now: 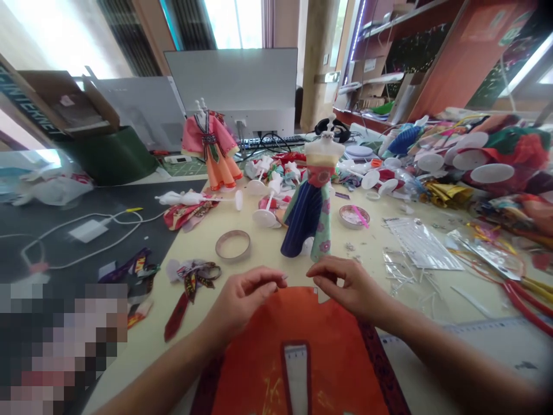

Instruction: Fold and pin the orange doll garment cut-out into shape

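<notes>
Both hands are being held at the top edge of the orange cloth [311, 346], which is lying flat on the counter [268, 253] at lower centre of the frame, with a ruler [297, 374] showing through its centre slit; the left hand [244, 300] is being held with thumb and forefinger pressed together at the tips, fingers [276, 280] just above the cloth edge; the right hand [352, 288] is being held curled, fingertips closed toward the thumb just beside that edge; whether cloth, thread or some small part is being pinched cannot be told.

Judgement on technique: the edge is probably best worked with both pinches level and close together, the cloth being left flat against the ruler so that it is not being skewed; wrists are better rested on the counter for steadiness.

Surface: a pale yellow counter is being crowded; a dressed stand [309, 213] in a blue striped skirt is standing just beyond the hands; a tape ring [233, 245] is lying to its left; clear bags [421, 245] are lying at right; a pink-robed figure [211, 150] is standing at upper left.

Room: a monitor back [233, 86] is facing the camera; bright windows [233, 20] are showing behind; shelves [389, 34] are running along upper right.
</notes>
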A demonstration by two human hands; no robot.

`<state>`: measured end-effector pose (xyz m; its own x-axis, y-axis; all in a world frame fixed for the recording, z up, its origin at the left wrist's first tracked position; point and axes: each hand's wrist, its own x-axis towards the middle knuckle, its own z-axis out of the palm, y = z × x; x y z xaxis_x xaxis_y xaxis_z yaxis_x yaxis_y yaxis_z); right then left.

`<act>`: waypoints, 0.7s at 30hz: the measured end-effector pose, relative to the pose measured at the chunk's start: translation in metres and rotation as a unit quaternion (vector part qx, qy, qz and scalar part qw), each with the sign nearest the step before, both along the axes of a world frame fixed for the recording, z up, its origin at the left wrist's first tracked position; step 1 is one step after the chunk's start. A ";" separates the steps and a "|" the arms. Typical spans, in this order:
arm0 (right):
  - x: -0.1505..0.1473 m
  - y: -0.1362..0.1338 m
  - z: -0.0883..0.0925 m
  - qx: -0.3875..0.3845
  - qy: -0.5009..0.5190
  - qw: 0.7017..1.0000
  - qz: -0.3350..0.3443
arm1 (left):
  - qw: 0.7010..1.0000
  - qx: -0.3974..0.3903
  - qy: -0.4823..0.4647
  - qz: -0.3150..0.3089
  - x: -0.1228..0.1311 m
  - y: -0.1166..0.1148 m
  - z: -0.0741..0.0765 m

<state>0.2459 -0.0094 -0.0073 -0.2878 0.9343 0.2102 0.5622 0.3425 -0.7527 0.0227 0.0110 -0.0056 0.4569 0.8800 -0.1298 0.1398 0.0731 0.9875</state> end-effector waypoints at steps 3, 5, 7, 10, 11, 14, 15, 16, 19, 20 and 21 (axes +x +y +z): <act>-0.013 -0.002 0.011 -0.013 0.058 0.998 0.004 | 0.999 0.036 -0.005 -0.025 -0.003 -0.002 -0.006; -0.023 -0.002 0.015 -0.016 0.079 0.997 0.019 | 0.998 0.043 -0.014 -0.036 -0.004 -0.003 -0.009; -0.031 -0.001 0.015 -0.004 0.091 0.996 0.023 | 0.998 0.046 -0.032 -0.043 -0.004 -0.003 -0.011; -0.039 0.002 0.013 0.029 0.098 0.995 0.009 | 0.996 0.046 -0.059 -0.047 -0.004 -0.003 -0.014; -0.041 0.002 0.011 0.042 0.100 0.994 0.003 | 0.996 0.042 -0.065 -0.047 -0.004 -0.003 -0.015; -0.043 0.004 0.006 0.087 0.110 0.990 -0.007 | 0.996 0.031 -0.076 -0.041 -0.004 -0.002 -0.016; -0.043 0.004 0.005 0.100 0.113 0.989 -0.010 | 0.996 0.030 -0.078 -0.040 -0.004 -0.002 -0.017; -0.043 0.005 0.003 0.109 0.114 0.987 -0.013 | 0.996 0.030 -0.078 -0.039 -0.004 -0.001 -0.017; -0.044 0.007 -0.002 0.119 0.111 0.986 -0.023 | 0.996 0.036 -0.073 -0.040 -0.004 -0.001 -0.019; -0.044 0.007 -0.003 0.116 0.110 0.987 -0.025 | 0.996 0.039 -0.068 -0.040 -0.004 -0.001 -0.020; -0.044 0.007 -0.004 0.112 0.108 0.987 -0.026 | 0.996 0.044 -0.064 -0.040 -0.004 -0.001 -0.020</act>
<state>0.2020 -0.0021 -0.0112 -0.1667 0.8694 0.4652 0.4176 0.4896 -0.7654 0.0184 0.0103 -0.0260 0.5346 0.8451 0.0105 0.0145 -0.0216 0.9997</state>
